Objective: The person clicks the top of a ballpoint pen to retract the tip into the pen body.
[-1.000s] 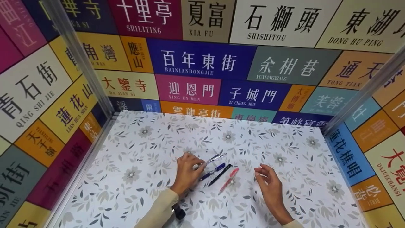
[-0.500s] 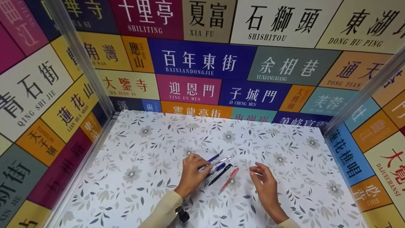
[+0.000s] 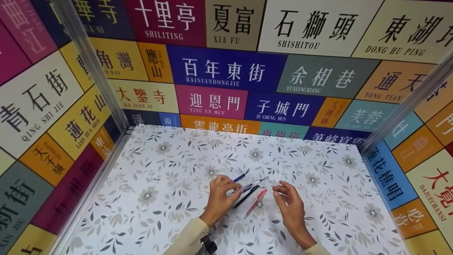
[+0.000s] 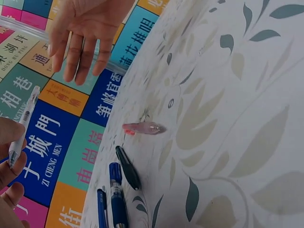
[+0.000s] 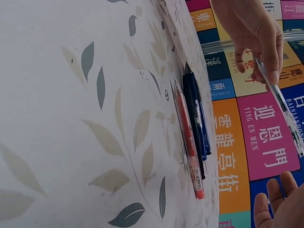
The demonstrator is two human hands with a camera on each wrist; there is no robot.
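Observation:
My left hand [image 3: 220,200] pinches a clear ballpoint pen [image 5: 284,110] between thumb and fingers, raised above the table, its far end pointing toward my right hand. My right hand [image 3: 293,212] hovers to the right with fingers loosely bent and holds nothing; a gap separates it from the pen. Below, on the cloth, lie a pink-red pen [image 3: 255,204], a black pen [image 4: 128,167] and two blue pens, a thicker blue pen [image 4: 117,194] and a slimmer blue pen [image 4: 102,208]. In the head view, the left hand and clear pen partly cover the blue ones.
A white floral tablecloth [image 3: 170,219] covers the table. Sign-printed panels [image 3: 226,67] wall in its back and sides, with metal posts [image 3: 102,74] at the corners. A dark device [image 3: 209,245] is strapped at the left wrist.
My left hand has carried the clear pen rightward, over the blue pens. My right hand has moved left, narrowing the gap. The pens on the cloth stay put.

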